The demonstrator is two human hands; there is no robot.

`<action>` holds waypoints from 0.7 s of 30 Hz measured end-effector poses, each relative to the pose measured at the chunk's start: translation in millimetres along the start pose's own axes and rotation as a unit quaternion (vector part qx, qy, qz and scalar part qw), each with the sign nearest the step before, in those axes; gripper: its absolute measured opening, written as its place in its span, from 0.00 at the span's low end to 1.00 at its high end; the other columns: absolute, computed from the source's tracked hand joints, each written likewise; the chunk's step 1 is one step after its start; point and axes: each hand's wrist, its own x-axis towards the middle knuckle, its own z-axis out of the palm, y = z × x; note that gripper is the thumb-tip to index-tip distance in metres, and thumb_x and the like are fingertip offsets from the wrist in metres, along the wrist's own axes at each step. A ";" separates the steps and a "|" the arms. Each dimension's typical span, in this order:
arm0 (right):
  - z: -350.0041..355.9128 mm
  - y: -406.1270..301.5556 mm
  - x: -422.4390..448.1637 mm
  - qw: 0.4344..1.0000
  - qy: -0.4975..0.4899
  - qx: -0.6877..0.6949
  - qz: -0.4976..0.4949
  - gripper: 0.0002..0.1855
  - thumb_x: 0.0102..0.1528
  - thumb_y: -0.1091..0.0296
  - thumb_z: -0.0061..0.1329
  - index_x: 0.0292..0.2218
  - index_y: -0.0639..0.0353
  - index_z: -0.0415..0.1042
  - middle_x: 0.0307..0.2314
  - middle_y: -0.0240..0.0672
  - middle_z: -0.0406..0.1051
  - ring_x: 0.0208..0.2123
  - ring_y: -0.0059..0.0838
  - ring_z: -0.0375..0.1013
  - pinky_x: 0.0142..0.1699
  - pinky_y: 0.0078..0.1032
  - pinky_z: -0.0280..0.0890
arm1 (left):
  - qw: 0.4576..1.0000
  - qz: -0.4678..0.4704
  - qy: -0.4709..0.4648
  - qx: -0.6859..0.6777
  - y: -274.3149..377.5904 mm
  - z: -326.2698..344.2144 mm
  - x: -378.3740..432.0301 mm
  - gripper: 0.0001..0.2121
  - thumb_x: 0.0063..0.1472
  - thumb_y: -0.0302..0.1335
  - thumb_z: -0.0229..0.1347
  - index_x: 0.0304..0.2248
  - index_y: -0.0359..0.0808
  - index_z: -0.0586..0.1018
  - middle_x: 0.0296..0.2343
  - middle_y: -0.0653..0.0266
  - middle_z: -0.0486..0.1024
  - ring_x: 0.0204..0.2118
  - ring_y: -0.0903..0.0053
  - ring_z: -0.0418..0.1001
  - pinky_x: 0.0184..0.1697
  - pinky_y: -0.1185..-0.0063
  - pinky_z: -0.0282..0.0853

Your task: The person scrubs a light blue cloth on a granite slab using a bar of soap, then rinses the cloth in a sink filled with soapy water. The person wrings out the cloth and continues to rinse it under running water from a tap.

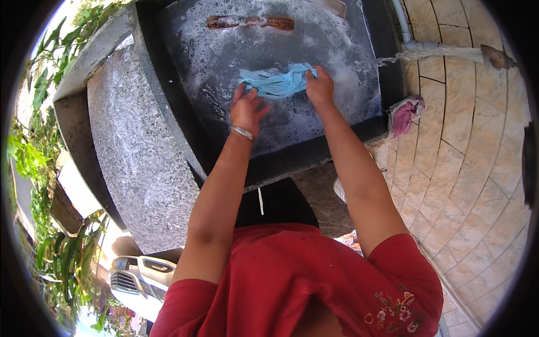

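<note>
A wet light-blue cloth (273,82) lies bunched over soapy water in a dark stone-like basin (290,156). My right hand (321,86) grips the cloth's right end between thumb and fingers. At its left end, my left hand (247,110) has its fingers spread, the fingertips at the cloth's lower edge and the thumb held away. A metal bracelet (242,132) circles my left wrist. Beyond the cloth, a brown wooden bar (250,23) with foam on it sits in the basin.
Water (438,51) jets leftward from a wall tap (497,57) into the basin. A pink cloth (406,117) in whitish mesh hangs at the right corner. Left of the basin is a rough concrete slab (134,147). A tiled wall (463,168) rises on the right. Another block (335,7) shows at the far edge.
</note>
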 end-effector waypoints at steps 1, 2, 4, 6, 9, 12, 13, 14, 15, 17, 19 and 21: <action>2.2 -6.3 -3.8 0.995 -0.030 0.071 0.069 0.17 0.53 0.62 0.49 0.37 0.69 0.69 0.26 0.51 0.72 0.31 0.48 0.73 0.37 0.35 0.66 | 1.000 0.014 0.014 0.018 -0.5 4.5 -4.7 0.19 0.62 0.30 0.48 0.52 0.39 0.63 0.47 0.57 0.66 0.47 0.58 0.67 0.45 0.55 0.67; 9.3 -14.6 -12.7 0.978 -0.059 0.142 0.138 0.17 0.53 0.61 0.50 0.39 0.67 0.70 0.27 0.51 0.73 0.32 0.47 0.74 0.37 0.33 0.66 | 1.000 -0.005 -0.014 0.014 -1.8 10.4 -8.5 0.21 0.61 0.30 0.48 0.53 0.41 0.62 0.47 0.57 0.65 0.47 0.58 0.67 0.45 0.55 0.67; -3.3 -69.6 -53.3 0.940 -0.214 0.263 0.046 0.18 0.52 0.61 0.51 0.39 0.65 0.71 0.28 0.49 0.73 0.33 0.43 0.75 0.37 0.31 0.65 | 0.998 -0.033 -0.059 0.000 0.8 13.1 -9.4 0.24 0.61 0.29 0.49 0.56 0.44 0.59 0.48 0.56 0.63 0.47 0.58 0.66 0.45 0.54 0.67; -34.2 -128.7 -104.2 0.960 -0.204 0.172 -0.089 0.16 0.54 0.58 0.51 0.32 0.63 0.68 0.20 0.41 0.69 0.25 0.28 0.70 0.31 0.27 0.63 | 0.985 -0.040 -0.143 -0.084 -5.1 -5.4 17.5 0.26 0.60 0.27 0.49 0.58 0.45 0.57 0.46 0.58 0.65 0.46 0.63 0.66 0.43 0.61 0.67; -20.3 -123.1 -108.5 0.968 -0.096 0.089 -0.214 0.15 0.56 0.58 0.47 0.29 0.62 0.66 0.18 0.48 0.69 0.22 0.52 0.70 0.29 0.39 0.63 | 0.987 -0.037 -0.117 -0.102 -2.4 10.6 -3.2 0.22 0.56 0.21 0.45 0.52 0.34 0.65 0.42 0.56 0.69 0.40 0.69 0.68 0.42 0.73 0.67; 0.0 -79.9 -38.8 0.991 -0.068 -0.087 -0.080 0.15 0.57 0.57 0.44 0.29 0.61 0.66 0.24 0.49 0.72 0.28 0.53 0.72 0.31 0.44 0.64 | 0.994 -0.030 -0.098 -0.035 -12.9 7.9 6.3 0.16 0.54 0.18 0.43 0.43 0.26 0.73 0.36 0.55 0.72 0.35 0.70 0.71 0.42 0.74 0.69; 2.9 -57.0 -20.5 0.989 -0.045 -0.135 -0.047 0.16 0.57 0.57 0.44 0.29 0.63 0.66 0.25 0.50 0.72 0.29 0.54 0.72 0.31 0.45 0.64 | 0.996 -0.025 -0.085 -0.018 -9.2 10.2 3.7 0.17 0.55 0.19 0.43 0.44 0.28 0.72 0.37 0.56 0.72 0.39 0.69 0.71 0.43 0.72 0.68; 2.6 -27.8 -4.7 0.991 -0.021 -0.127 -0.022 0.16 0.57 0.56 0.44 0.30 0.64 0.68 0.25 0.51 0.72 0.29 0.53 0.72 0.31 0.44 0.64 | 0.997 -0.023 -0.069 0.000 -6.2 11.4 -2.2 0.17 0.55 0.19 0.42 0.45 0.29 0.72 0.39 0.57 0.72 0.42 0.68 0.70 0.44 0.70 0.67; 4.7 -9.6 5.5 0.993 0.002 -0.115 -0.002 0.17 0.57 0.56 0.44 0.30 0.65 0.69 0.25 0.51 0.72 0.29 0.53 0.72 0.31 0.44 0.64 | 0.998 -0.016 -0.051 0.015 -2.1 10.9 -4.1 0.17 0.56 0.19 0.41 0.46 0.31 0.71 0.40 0.58 0.73 0.45 0.67 0.70 0.45 0.68 0.66; 12.6 -5.9 2.5 0.997 -0.016 0.043 0.063 0.17 0.57 0.56 0.46 0.31 0.65 0.70 0.24 0.49 0.72 0.27 0.46 0.73 0.30 0.40 0.64 | 0.999 -0.006 -0.025 0.029 -1.7 6.4 -0.8 0.21 0.58 0.25 0.44 0.53 0.34 0.65 0.47 0.57 0.68 0.47 0.65 0.68 0.46 0.69 0.66; 3.8 -45.8 -22.5 0.963 -0.129 0.214 0.101 0.16 0.55 0.57 0.49 0.32 0.65 0.72 0.20 0.41 0.71 0.23 0.32 0.70 0.29 0.32 0.63 | 1.000 0.000 -0.002 0.030 -5.8 9.5 -3.5 0.25 0.60 0.28 0.47 0.56 0.36 0.60 0.50 0.56 0.64 0.48 0.64 0.67 0.46 0.66 0.66; -19.2 -100.9 -74.2 0.949 -0.207 0.237 0.029 0.14 0.56 0.60 0.50 0.30 0.64 0.71 0.18 0.26 0.65 0.23 0.14 0.59 0.27 0.22 0.58 | 0.997 -0.024 -0.054 -0.049 -5.0 11.5 2.9 0.23 0.58 0.30 0.50 0.53 0.39 0.64 0.42 0.59 0.69 0.42 0.71 0.70 0.39 0.69 0.67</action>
